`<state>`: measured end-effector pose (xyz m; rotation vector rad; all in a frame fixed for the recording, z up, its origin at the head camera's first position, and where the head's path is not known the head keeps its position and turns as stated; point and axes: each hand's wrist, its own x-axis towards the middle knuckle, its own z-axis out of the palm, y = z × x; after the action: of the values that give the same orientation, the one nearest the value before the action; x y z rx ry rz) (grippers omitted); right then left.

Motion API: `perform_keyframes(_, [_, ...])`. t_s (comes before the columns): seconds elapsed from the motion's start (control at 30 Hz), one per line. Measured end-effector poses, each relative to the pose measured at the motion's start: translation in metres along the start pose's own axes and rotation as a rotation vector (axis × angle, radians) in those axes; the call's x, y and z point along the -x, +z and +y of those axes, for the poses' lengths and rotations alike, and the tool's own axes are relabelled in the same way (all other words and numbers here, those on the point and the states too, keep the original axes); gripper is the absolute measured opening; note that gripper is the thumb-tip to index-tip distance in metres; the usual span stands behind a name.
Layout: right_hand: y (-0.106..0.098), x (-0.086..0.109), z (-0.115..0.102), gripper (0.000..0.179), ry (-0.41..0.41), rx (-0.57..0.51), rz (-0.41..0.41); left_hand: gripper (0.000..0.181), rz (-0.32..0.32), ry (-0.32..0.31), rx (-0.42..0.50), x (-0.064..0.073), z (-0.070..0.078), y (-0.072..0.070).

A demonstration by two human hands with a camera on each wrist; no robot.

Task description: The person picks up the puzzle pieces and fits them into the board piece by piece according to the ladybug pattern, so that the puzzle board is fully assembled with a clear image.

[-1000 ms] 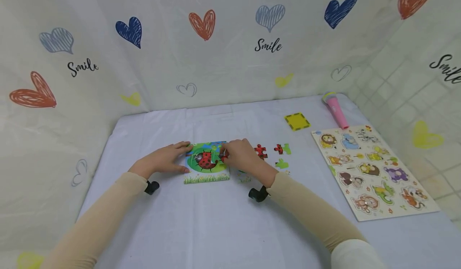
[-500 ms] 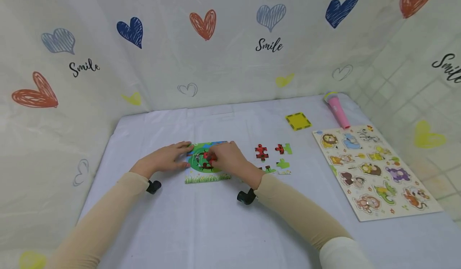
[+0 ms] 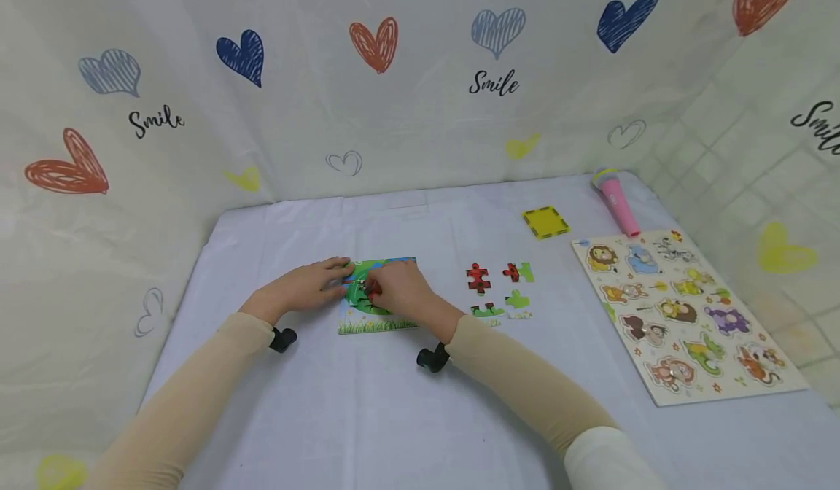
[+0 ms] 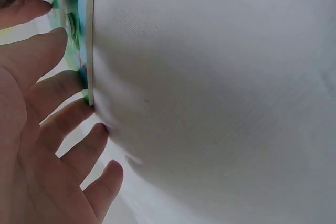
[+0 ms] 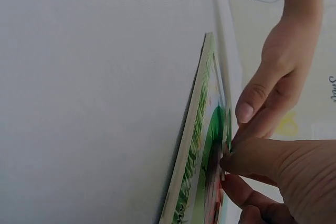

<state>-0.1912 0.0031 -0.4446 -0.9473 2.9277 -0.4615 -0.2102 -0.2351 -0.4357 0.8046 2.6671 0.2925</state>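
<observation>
A ladybug jigsaw puzzle in a flat board (image 3: 374,327) lies on the white cloth, with a grass strip along its near side. My left hand (image 3: 302,288) rests at the board's left edge, fingers spread and fairly straight, as the left wrist view also shows at the board's side (image 4: 90,40). Over the middle of the picture, my right hand (image 3: 403,293) pinches a small puzzle piece (image 5: 223,176) between thumb and fingers, close above the board. That hand covers most of the ladybug. To the right lie loose pieces, among them a red one (image 3: 478,278) and a green one (image 3: 517,300).
A yellow square with a dashed border (image 3: 546,222) lies behind the loose pieces. At the back right is a pink toy microphone (image 3: 619,205). A large animal puzzle board (image 3: 663,351) covers the right side. A curtain printed with hearts (image 3: 420,133) hangs behind the table.
My right hand has moved left with the puzzle piece, from the board's right edge to over the ladybug. Loose pieces that its forearm covered now show. My left hand stays at the left edge.
</observation>
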Motion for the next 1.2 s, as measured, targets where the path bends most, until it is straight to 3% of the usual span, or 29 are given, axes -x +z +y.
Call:
perform_keyframes(0.23, [0.001,-0.002,-0.003,0.018,0.007,0.002,-0.031,0.059,0.010,-0.001,0.008,0.000,0.003,-0.001])
perform_keyframes(0.7, [0.004,-0.006,-0.004,0.016,-0.031,0.002,-0.001,0.060,0.024,-0.009,-0.035,-0.001,0.009,-0.004])
perform_keyframes(1.0, [0.005,-0.006,-0.004,0.014,-0.031,-0.011,0.014,0.056,0.081,0.008,-0.186,-0.005,0.014,-0.004])
perform_keyframes(1.2, [0.005,-0.005,-0.004,0.015,-0.070,0.023,0.025,0.056,0.091,0.008,-0.202,-0.006,0.016,-0.004])
